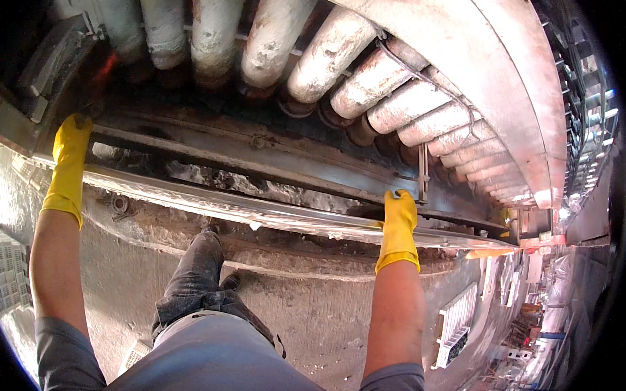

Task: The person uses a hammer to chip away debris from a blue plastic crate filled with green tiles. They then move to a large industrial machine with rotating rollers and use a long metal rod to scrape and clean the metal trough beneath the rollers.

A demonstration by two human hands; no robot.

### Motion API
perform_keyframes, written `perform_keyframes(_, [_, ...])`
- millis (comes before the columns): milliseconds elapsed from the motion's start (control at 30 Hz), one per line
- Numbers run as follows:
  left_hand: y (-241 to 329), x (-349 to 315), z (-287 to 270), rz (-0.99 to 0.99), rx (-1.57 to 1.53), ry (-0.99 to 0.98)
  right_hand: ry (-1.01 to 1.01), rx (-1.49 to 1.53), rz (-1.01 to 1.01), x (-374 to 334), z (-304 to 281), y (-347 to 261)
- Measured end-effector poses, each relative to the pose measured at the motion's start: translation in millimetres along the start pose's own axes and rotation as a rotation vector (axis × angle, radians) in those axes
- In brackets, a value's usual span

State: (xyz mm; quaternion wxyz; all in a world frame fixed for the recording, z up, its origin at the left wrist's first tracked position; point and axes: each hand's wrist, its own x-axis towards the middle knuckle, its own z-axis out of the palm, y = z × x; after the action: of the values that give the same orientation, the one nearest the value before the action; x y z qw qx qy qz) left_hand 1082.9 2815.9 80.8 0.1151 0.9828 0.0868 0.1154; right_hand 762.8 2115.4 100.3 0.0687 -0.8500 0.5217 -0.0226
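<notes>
Both hands are covered by yellow gloves and are held far apart over a long metal structure. The left hand (71,143) is placed at the left end of a narrow metal beam (259,157), which is set lengthwise between the two hands; its fingertips are lost in shadow, and whether anything is gripped by them cannot be told. The right hand (400,224) is placed near the beam's other end, with its fingers bent; whether they are closed on the metal or merely rested there cannot be told. Just beside these fingers a thin upright rod (423,172) is seen. A brighter outer rail (256,212) is crossed by both gloves on the near side of the beam, and pale rubble (285,191) is exposed in the gap between beam and rail. Beyond the beam, a row of scuffed, whitish cylinders (274,36) is ranged in a curve beneath a broad pale panel (487,56). In the foreground, the person's dark trousers (194,267) are shown above a grey floor (335,322), on which a white slatted panel (458,317) is laid at right.
</notes>
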Motion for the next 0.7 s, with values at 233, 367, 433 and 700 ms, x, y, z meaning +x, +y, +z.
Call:
perform_keyframes(233, [13, 12, 4, 0.001, -0.025, -0.009, -0.022, 0.021, 0.044, 18, 5, -9])
perform_keyframes(367, [22, 17, 4, -0.019, -0.017, -0.042, -0.012, 0.001, 0.045, 20, 0, -20])
perform_keyframes(433, [29, 17, 0, -0.027, -0.010, -0.065, 0.001, -0.025, 0.030, 26, 4, -20])
perform_keyframes(700, [28, 27, 11, -0.007, 0.002, -0.055, -0.040, 0.009, 0.080, 29, -1, -31])
